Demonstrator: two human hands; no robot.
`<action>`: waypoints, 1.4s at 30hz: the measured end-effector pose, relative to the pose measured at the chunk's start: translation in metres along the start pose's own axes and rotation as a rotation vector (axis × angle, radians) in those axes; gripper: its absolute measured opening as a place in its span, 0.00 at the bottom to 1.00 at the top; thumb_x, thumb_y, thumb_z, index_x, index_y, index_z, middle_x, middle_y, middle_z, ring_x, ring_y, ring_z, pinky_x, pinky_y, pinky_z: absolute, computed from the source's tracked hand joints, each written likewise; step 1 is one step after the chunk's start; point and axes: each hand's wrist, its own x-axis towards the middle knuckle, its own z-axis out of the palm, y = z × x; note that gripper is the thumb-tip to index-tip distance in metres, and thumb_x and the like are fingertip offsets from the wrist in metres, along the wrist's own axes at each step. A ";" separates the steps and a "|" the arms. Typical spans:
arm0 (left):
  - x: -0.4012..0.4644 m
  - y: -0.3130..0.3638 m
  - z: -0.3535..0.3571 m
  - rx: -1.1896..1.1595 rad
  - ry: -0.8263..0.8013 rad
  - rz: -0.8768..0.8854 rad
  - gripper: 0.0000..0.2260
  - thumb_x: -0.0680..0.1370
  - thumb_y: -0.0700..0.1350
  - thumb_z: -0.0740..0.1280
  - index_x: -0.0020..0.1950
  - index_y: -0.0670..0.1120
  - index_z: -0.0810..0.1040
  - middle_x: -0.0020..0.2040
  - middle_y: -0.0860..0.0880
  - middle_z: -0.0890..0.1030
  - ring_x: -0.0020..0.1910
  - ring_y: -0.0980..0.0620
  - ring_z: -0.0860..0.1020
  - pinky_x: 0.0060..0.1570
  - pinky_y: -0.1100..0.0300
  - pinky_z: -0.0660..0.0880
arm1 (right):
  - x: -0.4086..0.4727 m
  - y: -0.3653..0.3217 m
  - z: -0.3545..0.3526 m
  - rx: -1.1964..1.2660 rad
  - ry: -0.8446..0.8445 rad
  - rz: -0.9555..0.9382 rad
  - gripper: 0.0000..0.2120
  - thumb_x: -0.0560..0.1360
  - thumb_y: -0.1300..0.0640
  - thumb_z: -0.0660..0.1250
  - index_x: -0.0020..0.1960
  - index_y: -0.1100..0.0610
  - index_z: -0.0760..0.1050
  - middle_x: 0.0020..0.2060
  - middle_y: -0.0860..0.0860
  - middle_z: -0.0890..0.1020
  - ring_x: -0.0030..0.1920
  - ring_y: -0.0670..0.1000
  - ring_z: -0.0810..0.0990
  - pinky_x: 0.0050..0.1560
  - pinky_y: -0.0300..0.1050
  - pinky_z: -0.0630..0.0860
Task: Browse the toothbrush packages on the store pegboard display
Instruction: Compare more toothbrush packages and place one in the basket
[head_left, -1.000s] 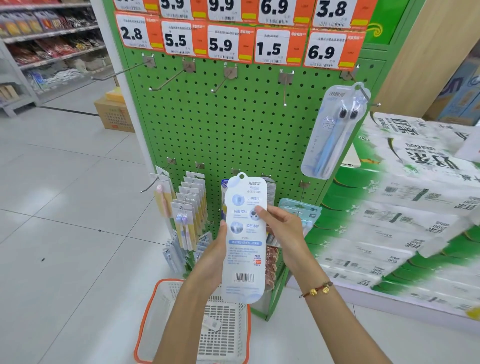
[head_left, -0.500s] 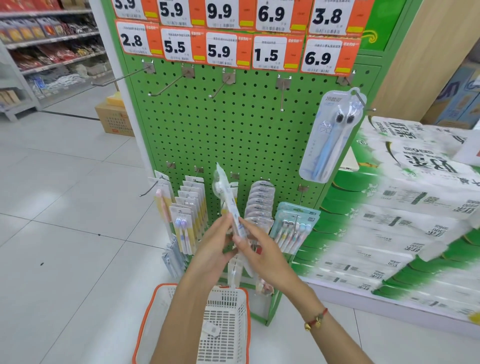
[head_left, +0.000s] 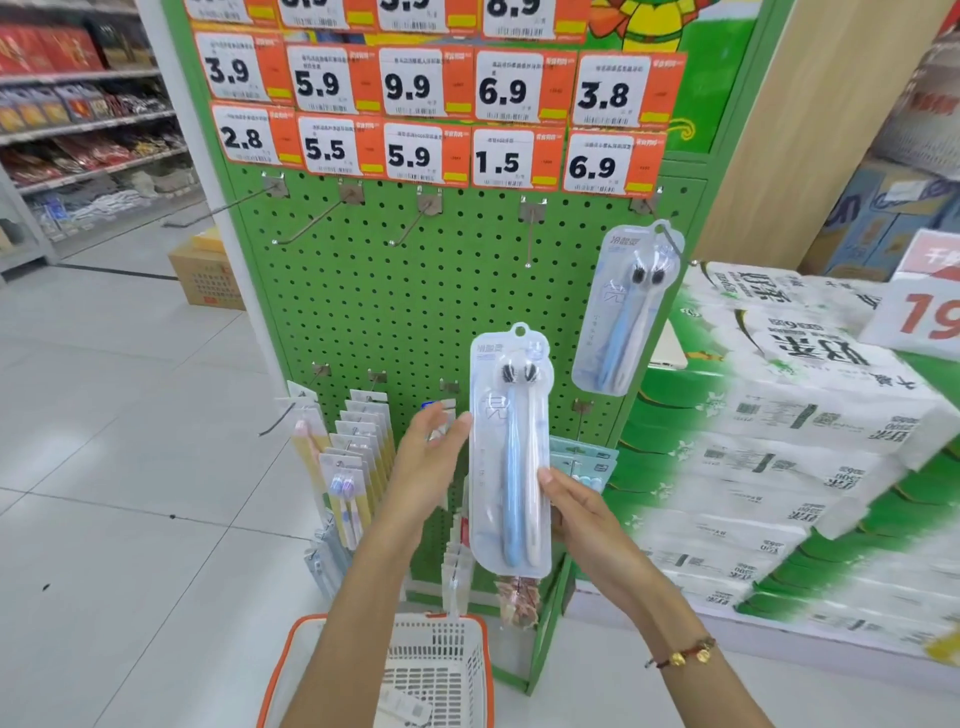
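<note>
Toothbrush pkg (head_left: 510, 457) held up in front of the green pegboard (head_left: 395, 312), front side facing cam.

Right hand (head_left: 587, 525) pinches the pkg's right edge, thumb on front, other fingers behind it so can't see them properly. Left hand (head_left: 428, 467) is flat w/ fingers straight, tips just touching the pkg's left edge, I think. Same kind of pkg (head_left: 626, 312) hangs on a hook up and right of the right thumb. Yellow card packs (head_left: 358, 447) hang left of the left fingers. White basket w/ orange rim (head_left: 436, 670) sits below both wrists.
</note>
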 end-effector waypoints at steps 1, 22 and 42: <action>0.002 0.005 0.002 0.000 -0.057 0.009 0.19 0.81 0.53 0.61 0.71 0.51 0.68 0.65 0.59 0.72 0.62 0.58 0.72 0.60 0.61 0.69 | -0.001 -0.004 -0.004 -0.025 -0.001 -0.012 0.32 0.73 0.31 0.64 0.71 0.47 0.70 0.69 0.44 0.74 0.70 0.46 0.70 0.73 0.55 0.64; 0.013 0.036 0.028 -0.137 -0.127 0.188 0.05 0.80 0.49 0.63 0.54 0.58 0.75 0.48 0.66 0.79 0.45 0.73 0.77 0.41 0.74 0.73 | 0.064 -0.143 -0.105 -0.200 0.493 -0.297 0.24 0.78 0.49 0.65 0.71 0.56 0.68 0.56 0.49 0.75 0.59 0.49 0.72 0.55 0.40 0.67; 0.016 0.038 0.031 -0.172 -0.213 0.233 0.10 0.80 0.49 0.62 0.59 0.53 0.78 0.53 0.59 0.83 0.51 0.64 0.80 0.42 0.74 0.75 | 0.005 -0.117 -0.111 0.069 0.305 -0.473 0.17 0.82 0.53 0.57 0.70 0.52 0.69 0.63 0.48 0.79 0.62 0.48 0.78 0.58 0.44 0.75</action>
